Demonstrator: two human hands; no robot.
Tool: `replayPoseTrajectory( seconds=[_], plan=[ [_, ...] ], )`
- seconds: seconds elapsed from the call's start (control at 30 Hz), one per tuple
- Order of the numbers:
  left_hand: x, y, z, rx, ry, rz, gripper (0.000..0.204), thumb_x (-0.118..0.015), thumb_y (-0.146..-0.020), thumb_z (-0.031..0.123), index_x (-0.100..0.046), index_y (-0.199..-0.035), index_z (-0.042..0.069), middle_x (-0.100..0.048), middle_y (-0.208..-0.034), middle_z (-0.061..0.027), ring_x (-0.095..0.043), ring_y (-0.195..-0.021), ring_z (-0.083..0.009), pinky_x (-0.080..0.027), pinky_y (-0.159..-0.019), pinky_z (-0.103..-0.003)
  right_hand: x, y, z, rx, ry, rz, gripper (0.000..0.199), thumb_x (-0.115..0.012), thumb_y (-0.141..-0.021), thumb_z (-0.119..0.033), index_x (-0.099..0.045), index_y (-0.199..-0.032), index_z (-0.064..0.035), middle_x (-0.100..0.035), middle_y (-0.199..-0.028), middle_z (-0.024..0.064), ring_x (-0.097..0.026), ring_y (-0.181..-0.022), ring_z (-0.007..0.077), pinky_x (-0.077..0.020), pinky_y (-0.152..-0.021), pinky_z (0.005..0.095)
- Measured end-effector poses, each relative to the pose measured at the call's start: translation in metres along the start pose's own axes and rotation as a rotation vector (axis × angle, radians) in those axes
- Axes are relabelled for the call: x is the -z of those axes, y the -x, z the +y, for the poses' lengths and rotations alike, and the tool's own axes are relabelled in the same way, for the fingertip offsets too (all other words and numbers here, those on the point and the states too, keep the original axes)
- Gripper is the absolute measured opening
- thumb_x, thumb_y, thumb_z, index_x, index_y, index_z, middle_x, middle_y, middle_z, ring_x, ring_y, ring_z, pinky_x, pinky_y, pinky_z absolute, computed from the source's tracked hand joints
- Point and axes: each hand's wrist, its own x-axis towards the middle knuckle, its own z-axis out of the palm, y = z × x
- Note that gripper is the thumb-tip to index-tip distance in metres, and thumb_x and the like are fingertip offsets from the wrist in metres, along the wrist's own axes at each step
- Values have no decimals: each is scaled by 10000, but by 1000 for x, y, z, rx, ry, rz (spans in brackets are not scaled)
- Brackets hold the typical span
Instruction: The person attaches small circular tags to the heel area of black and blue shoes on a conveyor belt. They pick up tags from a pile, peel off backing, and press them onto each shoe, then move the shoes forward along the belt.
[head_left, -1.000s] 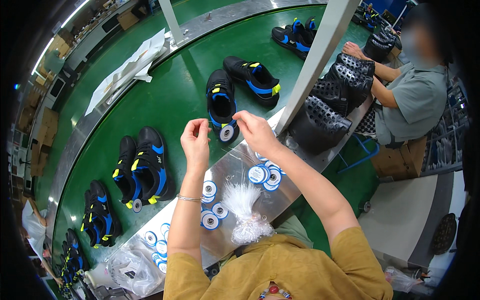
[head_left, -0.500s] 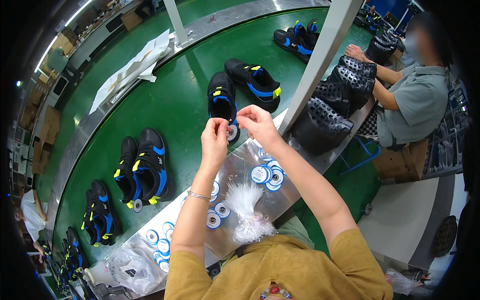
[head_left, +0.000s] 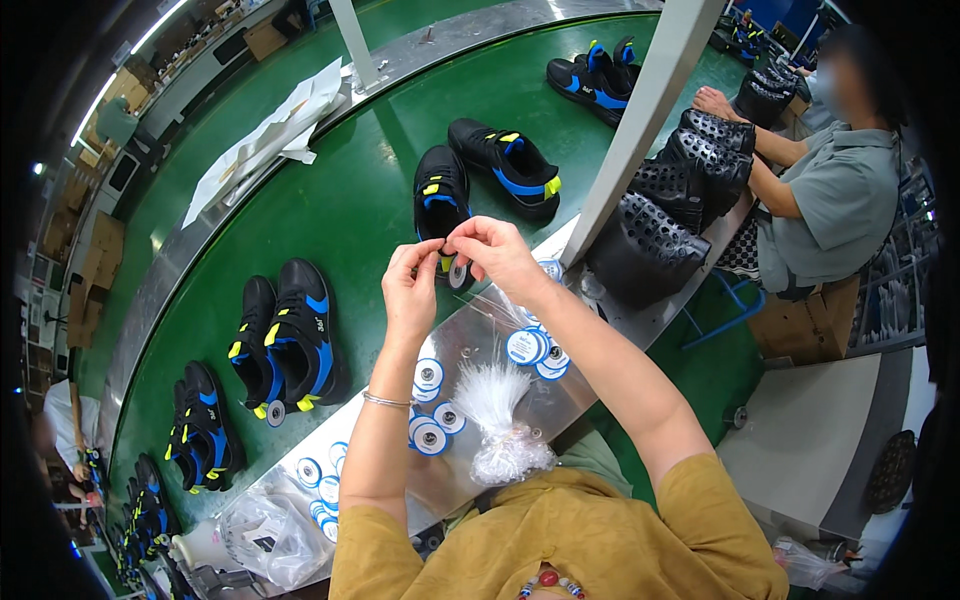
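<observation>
My left hand (head_left: 411, 290) and my right hand (head_left: 497, 258) meet fingertip to fingertip, each pinched on the thin clear string of a round tag. That tag (head_left: 458, 273) hangs just below my fingers, at the heel of a black and blue shoe (head_left: 440, 182). The string itself is barely visible, and my hands partly hide the heel. Its mate (head_left: 515, 172) lies beside it, heel toward the right. Nearer to me, a bundle of clear plastic tag strings (head_left: 497, 395) rests among loose round blue-and-white tags (head_left: 430, 437), with more tags (head_left: 525, 346) under my right forearm.
More shoe pairs (head_left: 300, 320) stand along the green table (head_left: 370, 250) to the left; one carries a round tag (head_left: 276, 412). A white post (head_left: 645, 120) rises at right, beside stacked black perforated items (head_left: 650, 240) and a seated co-worker (head_left: 835, 190). A clear bag (head_left: 270, 535) lies lower left.
My two hands have come together, the right shifting left and the left slightly left and down. The hanging tag has swung a little and turned.
</observation>
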Motion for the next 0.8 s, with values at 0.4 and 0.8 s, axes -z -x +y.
replayPoseTrajectory(
  seconds=[0.4,0.8],
  plan=[
    [6,2,5,-111,-121,-28,323,-634,-846,-45,-675,-1148,61,-633,-880,-58,-561,-836,-170,-479,-776,-287,-3,-9,8,70,227,-57,132,-629,-895,-106,-650,-899,25,-641,-779,23,-564,-715,69,-471,-626,248],
    [9,4,-2,-116,-96,-27,329,-634,-834,-65,-687,-1133,63,-630,-875,-61,-576,-820,-162,-486,-771,-279,-3,-11,15,94,322,-55,146,-636,-881,-113,-654,-902,30,-657,-760,52,-566,-693,78,-472,-613,268]
  ],
)
